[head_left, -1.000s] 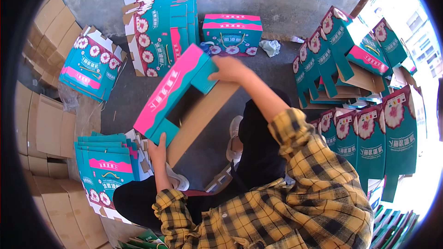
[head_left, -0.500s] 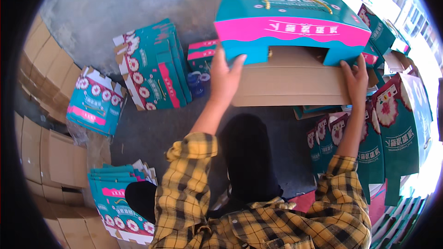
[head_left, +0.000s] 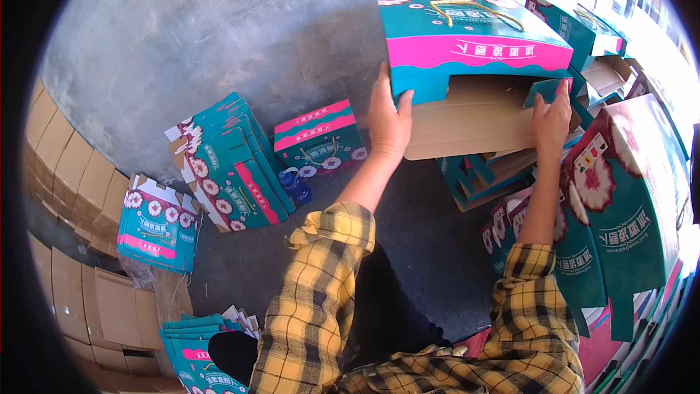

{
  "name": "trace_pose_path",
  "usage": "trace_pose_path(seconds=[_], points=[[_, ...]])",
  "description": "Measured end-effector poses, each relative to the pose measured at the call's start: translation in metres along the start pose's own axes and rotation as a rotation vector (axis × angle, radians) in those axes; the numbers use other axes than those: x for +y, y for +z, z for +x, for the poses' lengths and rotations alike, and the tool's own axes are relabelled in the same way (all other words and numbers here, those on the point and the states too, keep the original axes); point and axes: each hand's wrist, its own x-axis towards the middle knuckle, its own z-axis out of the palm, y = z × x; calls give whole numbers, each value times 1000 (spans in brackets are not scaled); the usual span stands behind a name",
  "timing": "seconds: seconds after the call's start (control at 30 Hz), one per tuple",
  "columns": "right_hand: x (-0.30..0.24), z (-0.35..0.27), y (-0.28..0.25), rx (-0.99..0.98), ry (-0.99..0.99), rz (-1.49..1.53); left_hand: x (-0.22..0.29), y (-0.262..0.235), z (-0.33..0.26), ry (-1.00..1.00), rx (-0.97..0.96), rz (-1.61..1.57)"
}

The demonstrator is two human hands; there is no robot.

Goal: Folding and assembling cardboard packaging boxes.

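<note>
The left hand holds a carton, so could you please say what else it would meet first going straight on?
Beyond the teal-and-pink handled carton, the left hand would probably meet the grey wall first, though depth is unclear here.

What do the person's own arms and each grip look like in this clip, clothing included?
The left sleeve and right sleeve are yellow and black plaid with thin crossing lines, loose and pushed up so the forearms show uncovered. The left grip and right grip are ungloved, five-fingered hands. No watch or cable shows.
</note>
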Motion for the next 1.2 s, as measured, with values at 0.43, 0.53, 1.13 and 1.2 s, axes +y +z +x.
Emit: trace_pose_path(seconds=[0.43,0.53,1.13,1.2], points=[[-167,19,17,50,-256,124,22,-17,-9,120,-576,274],[-146,36,36,198,-260,70,26,-106,-42,-93,-772,303],[-208,-34,-17,-232,-558,561,122,-423,-334,-576,-271,1412],[-246,-99,-35,-707,-693,731,127,-422,-346,-546,-187,1475]])
